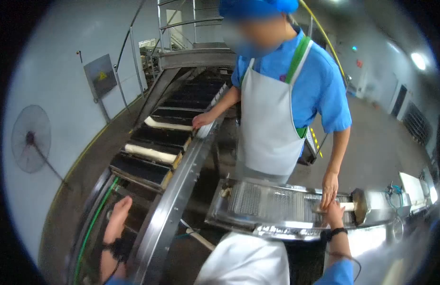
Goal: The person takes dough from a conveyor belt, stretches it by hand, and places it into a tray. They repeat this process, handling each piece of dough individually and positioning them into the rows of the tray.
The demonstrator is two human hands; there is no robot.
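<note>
Over the near end of the slatted conveyor, my left hand is raised with its fingers pressed together and nothing visible in them. My right hand is on the metal mesh belt at the right, its fingers closed round a pale stick whose end shows beside them. A co-worker's hand reaches down and touches or nearly touches mine. On the black slats lie a pale strip and, farther back, another pale strip, close to the co-worker's other hand.
A co-worker in a white apron stands between the two conveyors. A steel rail edges the slatted conveyor. The mesh belt runs into a metal housing. A round fan stands at the left wall.
</note>
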